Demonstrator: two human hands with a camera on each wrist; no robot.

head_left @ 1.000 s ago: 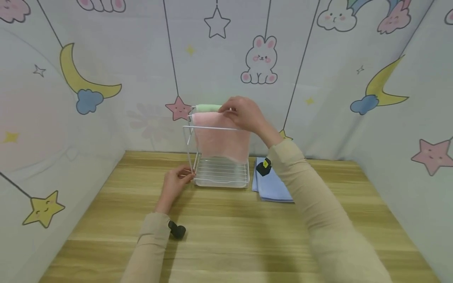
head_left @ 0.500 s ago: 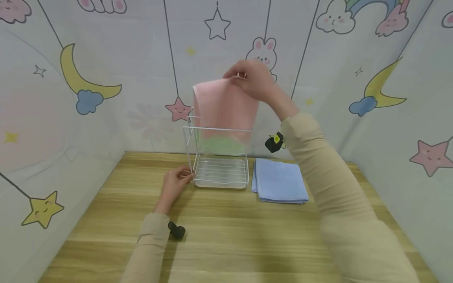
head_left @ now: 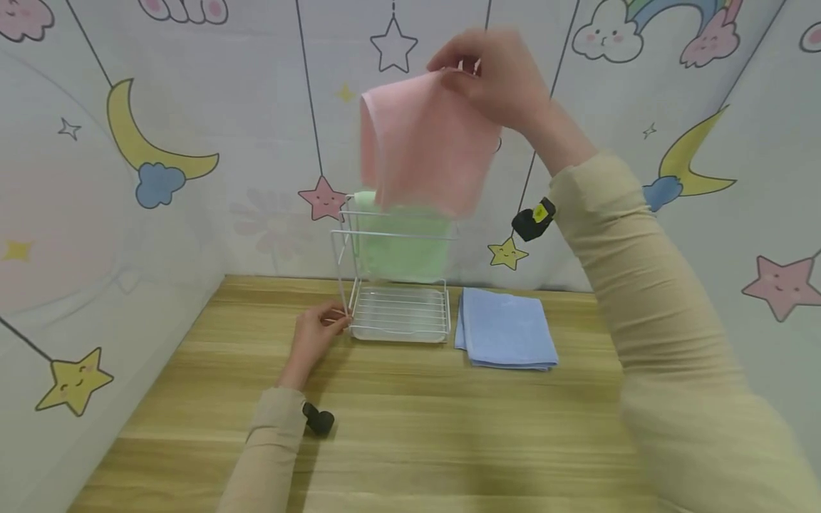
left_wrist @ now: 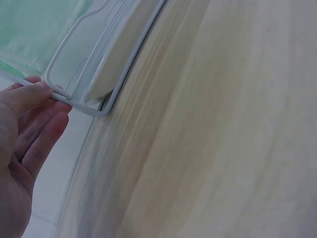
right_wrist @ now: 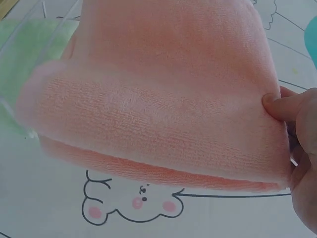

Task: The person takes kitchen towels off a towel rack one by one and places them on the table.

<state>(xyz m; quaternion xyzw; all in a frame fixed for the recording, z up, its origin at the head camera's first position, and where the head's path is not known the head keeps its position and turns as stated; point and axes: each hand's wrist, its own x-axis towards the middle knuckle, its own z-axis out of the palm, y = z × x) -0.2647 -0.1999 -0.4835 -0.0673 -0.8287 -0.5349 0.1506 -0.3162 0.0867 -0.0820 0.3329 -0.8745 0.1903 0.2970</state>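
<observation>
I pinch a low corner of the white rack (head_left: 391, 233) with my left hand (head_left: 313, 331). My right hand (head_left: 503, 75) is clamped on the pink towel (head_left: 430, 142), folded and fuzzy, up above the rack. Behind, a green towel (head_left: 404, 249) hangs.

Operator: What is the illumination level in the head view?
Technician: Moderate, diffuse and even. Soft shadows lie on the table (head_left: 398, 442), one of them beside the left sleeve (head_left: 264, 452).
Operator: Which areas are blurred?
Technician: The right hand (head_left: 494, 75) and the lower hem of the pink cloth (head_left: 430, 146).
Operator: And the wrist views?
Technician: The left is dimmer and hazy, the table's grain soft, its edge bowed. The right resolves the pink cloth's central pile clearly; the green cloth (right_wrist: 25, 64) appears washed out.
</observation>
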